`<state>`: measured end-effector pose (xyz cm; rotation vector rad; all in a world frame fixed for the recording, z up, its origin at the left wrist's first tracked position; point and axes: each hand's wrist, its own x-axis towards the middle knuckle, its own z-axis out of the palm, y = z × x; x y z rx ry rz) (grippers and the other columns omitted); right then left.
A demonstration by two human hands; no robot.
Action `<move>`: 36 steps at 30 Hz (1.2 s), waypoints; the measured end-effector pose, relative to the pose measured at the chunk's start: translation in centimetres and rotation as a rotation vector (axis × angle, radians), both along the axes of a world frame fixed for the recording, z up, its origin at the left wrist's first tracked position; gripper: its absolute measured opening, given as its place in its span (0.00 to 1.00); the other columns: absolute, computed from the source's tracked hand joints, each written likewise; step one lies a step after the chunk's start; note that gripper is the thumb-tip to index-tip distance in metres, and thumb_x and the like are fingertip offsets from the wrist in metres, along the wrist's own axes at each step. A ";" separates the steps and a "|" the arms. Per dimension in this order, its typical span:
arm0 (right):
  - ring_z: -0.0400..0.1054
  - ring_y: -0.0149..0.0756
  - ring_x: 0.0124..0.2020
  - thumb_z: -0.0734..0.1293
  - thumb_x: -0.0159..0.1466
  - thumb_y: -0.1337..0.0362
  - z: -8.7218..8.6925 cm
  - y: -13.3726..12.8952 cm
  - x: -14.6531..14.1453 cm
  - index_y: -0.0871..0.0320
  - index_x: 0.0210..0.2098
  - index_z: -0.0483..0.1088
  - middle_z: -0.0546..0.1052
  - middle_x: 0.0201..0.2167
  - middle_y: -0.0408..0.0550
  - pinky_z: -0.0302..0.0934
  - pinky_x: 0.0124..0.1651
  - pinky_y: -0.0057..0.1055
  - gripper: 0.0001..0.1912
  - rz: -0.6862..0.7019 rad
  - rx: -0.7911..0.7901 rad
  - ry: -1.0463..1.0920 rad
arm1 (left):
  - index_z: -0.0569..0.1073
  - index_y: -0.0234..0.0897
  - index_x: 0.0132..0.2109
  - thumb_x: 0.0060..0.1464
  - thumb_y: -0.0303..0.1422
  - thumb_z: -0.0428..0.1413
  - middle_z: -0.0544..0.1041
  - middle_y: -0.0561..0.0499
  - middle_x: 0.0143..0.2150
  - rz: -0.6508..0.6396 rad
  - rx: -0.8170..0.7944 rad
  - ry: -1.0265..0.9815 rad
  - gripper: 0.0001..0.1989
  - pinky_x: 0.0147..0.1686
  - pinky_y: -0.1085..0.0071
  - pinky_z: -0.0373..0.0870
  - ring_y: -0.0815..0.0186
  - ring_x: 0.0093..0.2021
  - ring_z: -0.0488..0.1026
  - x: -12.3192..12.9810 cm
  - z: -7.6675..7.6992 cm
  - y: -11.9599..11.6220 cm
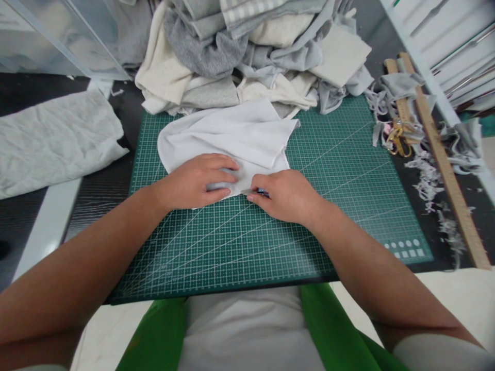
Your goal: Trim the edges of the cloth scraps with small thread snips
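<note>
A piece of white cloth (228,131) lies partly folded on the green cutting mat (240,242). My left hand (197,180) rests on its near left part, palm down with the fingers stretched out and slightly apart. At the cloth's near edge, my right hand (284,196) is closed round a small blue-handled tool (263,192). The tool's thin metal tip points left toward my left fingertips, at the edge of the cloth. Most of the handle is hidden in my fingers, so its exact kind does not show.
A heap of grey and cream fabric (209,51) covers the mat's far edge. To the left lies a light grey cloth (58,136) beside a clear plastic bin (58,36). Wooden rulers (444,154), gold-handled scissors (398,141) and fabric scraps (425,172) line the right side.
</note>
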<state>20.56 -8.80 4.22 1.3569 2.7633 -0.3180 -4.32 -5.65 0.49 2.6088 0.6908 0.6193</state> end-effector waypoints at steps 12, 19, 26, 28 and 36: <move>0.73 0.42 0.32 0.57 0.70 0.51 0.3 -0.4 -0.7 0.53 0.47 0.72 0.81 0.32 0.48 0.48 0.31 0.33 0.17 0.021 0.053 -0.121 | 0.76 0.39 0.48 0.61 0.34 0.57 0.75 0.45 0.57 -0.001 -0.011 0.005 0.10 0.61 0.60 0.67 0.59 0.59 0.70 0.0 0.1 0.0; 0.72 0.42 0.32 0.56 0.71 0.52 0.4 -0.3 -0.8 0.53 0.46 0.73 0.81 0.32 0.49 0.50 0.32 0.33 0.18 0.031 0.026 -0.132 | 0.76 0.38 0.47 0.61 0.34 0.56 0.75 0.44 0.57 0.001 -0.004 0.015 0.09 0.61 0.61 0.66 0.60 0.60 0.70 0.0 0.3 -0.1; 0.72 0.40 0.34 0.59 0.69 0.51 0.2 -0.1 -0.3 0.52 0.43 0.73 0.81 0.33 0.46 0.51 0.33 0.32 0.16 -0.017 -0.026 -0.004 | 0.76 0.39 0.49 0.61 0.34 0.57 0.74 0.45 0.57 -0.002 -0.004 0.015 0.10 0.61 0.59 0.67 0.59 0.59 0.70 0.0 0.2 0.0; 0.73 0.40 0.33 0.59 0.69 0.51 0.2 -0.1 -0.3 0.53 0.43 0.73 0.80 0.32 0.46 0.50 0.32 0.32 0.16 -0.006 -0.010 -0.006 | 0.75 0.39 0.49 0.61 0.34 0.57 0.74 0.45 0.57 -0.008 -0.002 0.001 0.10 0.61 0.58 0.68 0.59 0.59 0.71 0.0 0.1 0.0; 0.73 0.42 0.33 0.59 0.69 0.50 0.4 -0.5 -0.7 0.53 0.44 0.72 0.81 0.33 0.46 0.48 0.30 0.33 0.17 0.015 0.027 -0.072 | 0.76 0.40 0.48 0.60 0.34 0.57 0.75 0.45 0.57 -0.006 -0.017 -0.001 0.09 0.60 0.57 0.68 0.58 0.59 0.71 0.1 0.1 0.1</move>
